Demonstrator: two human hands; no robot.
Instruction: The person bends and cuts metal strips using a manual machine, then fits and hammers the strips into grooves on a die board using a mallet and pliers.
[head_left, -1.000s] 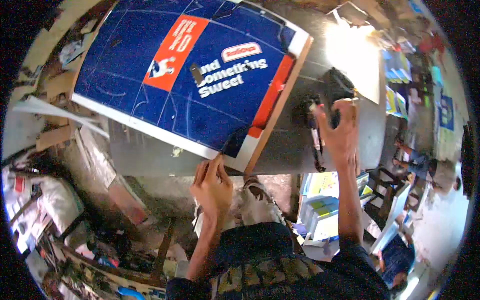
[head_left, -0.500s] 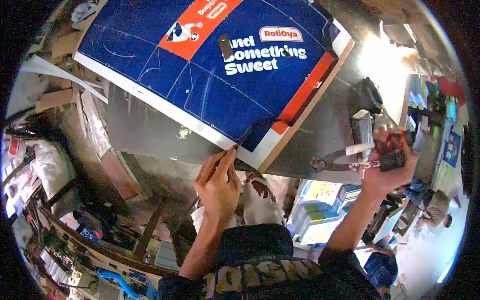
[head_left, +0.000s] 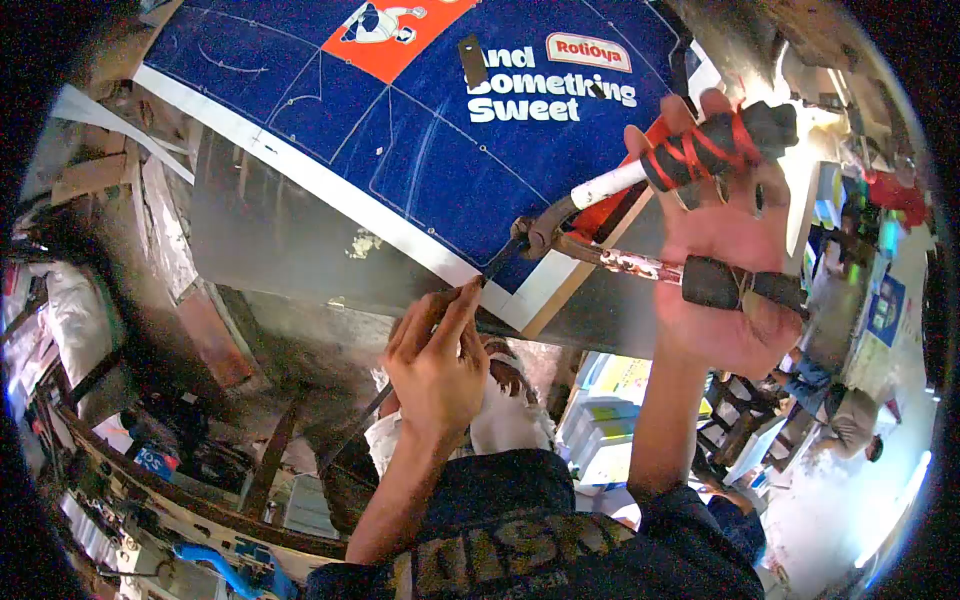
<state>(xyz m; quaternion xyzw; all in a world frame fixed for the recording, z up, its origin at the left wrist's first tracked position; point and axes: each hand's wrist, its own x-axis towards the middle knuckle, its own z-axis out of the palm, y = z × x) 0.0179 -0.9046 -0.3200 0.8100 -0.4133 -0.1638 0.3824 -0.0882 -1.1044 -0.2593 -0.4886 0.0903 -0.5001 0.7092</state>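
A blue printed board (head_left: 430,150) with white edges lies on a dark grey table (head_left: 260,220). My left hand (head_left: 437,355) is closed, thumb and finger pinched at the board's near corner on a thin dark piece. My right hand (head_left: 715,240) holds a large plier-like tool (head_left: 620,262) with black-wrapped handles, one bound with red cord. The handles are spread apart. The tool's head rests over the near corner, close to the fingertips of my left hand, at the dark strip there.
Stacks of printed boards (head_left: 610,410) stand below the table at the right. A person (head_left: 850,420) is farther off on the right. White sacks (head_left: 75,330) and a blue hose (head_left: 215,568) are at the left. White crumbs (head_left: 363,243) lie on the table.
My right hand reached right, took hold of the plier-like tool and brought it left over the board's near corner. My left hand has stayed at the corner.
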